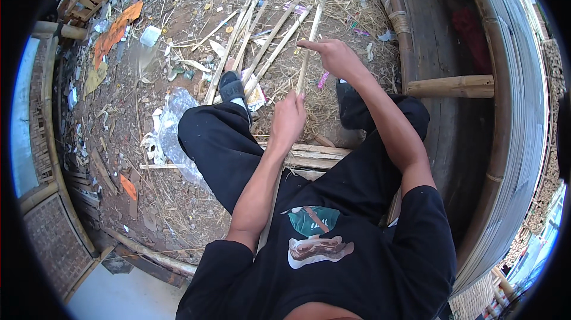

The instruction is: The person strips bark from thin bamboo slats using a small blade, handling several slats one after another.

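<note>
We've got a long, thin, straight strip (317, 18), prob. bamboo or wood, in our L hand (288, 119). It's pale straw-yellow, flat & narrow, a bit greyer twd the far tip, w/ no bend that we can see. It stands out in front of us, above the littered ground (202, 19), running from the L fist away to the top of the view & leaning slightly R.

L hand's closed round the strip, fingers curled, thumb side up front. R hand (339, 60) is further up, across the strip's mid part, fingers partly bent & pointing L; a small dark bit (303, 44) shows at their front, too small to ID. Can't tell if R hand grips the strip or just touches it.

Nr our L foot, in a dark sandal (232, 86), more pale strips (239, 34) lie fanned out, similar colour, diff. lengths, a few touching. Btwn our knees, more light pieces (315, 157) lie side by side. A clear plastic bag (181, 122) is crumpled L of our L knee; bamboo poles (450, 86) are off to our R.
</note>
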Demonstrator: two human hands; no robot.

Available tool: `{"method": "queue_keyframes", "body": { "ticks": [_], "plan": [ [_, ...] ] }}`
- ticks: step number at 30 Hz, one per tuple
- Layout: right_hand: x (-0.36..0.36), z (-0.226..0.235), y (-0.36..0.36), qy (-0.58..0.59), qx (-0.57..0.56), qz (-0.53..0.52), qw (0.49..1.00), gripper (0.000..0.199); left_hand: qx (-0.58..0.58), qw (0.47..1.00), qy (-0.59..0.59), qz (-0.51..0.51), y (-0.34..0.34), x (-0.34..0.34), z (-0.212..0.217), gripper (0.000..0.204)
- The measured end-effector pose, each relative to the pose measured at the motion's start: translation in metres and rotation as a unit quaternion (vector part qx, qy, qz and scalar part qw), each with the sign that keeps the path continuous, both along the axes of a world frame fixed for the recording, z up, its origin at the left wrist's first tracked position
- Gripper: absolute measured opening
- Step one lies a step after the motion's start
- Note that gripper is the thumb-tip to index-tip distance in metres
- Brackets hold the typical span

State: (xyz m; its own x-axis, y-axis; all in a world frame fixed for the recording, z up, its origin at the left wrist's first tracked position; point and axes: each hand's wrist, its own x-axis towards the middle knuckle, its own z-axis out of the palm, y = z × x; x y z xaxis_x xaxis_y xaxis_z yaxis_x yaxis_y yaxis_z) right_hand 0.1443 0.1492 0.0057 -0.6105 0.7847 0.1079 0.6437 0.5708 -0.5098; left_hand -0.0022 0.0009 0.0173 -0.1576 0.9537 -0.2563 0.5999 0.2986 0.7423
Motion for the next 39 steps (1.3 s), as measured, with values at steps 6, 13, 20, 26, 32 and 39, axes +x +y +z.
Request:
{"method": "queue_keyframes", "body": {
  "ticks": [6,13,20,26,32,39],
  "plan": [
    [0.001,-0.011,0.008,0.093,-0.002,-0.047,0.995,0.048,-0.004,1.000,-0.010,0.008,-0.002,0.000,-0.001,0.030],
    [0.003,-0.020,0.017,0.155,-0.090,-0.066,0.982,0.045,0.003,1.000,-0.025,0.015,-0.002,0.000,0.002,0.030],
    [0.001,-0.027,0.014,0.124,-0.070,-0.052,0.988,0.046,-0.004,1.000,-0.004,-0.003,-0.007,0.002,-0.002,0.030],
    [-0.001,-0.011,0.015,0.106,-0.106,-0.169,0.974,0.047,0.000,1.000,-0.016,0.003,-0.008,0.001,0.001,0.030],
    [0.006,-0.008,0.023,0.111,-0.169,-0.155,0.967,0.048,0.003,1.000,-0.013,-0.001,-0.005,0.003,0.005,0.030],
    [0.006,-0.004,0.024,0.093,-0.166,-0.129,0.973,0.049,0.006,1.000,-0.007,-0.006,-0.003,0.005,0.004,0.032]
  ]
}}
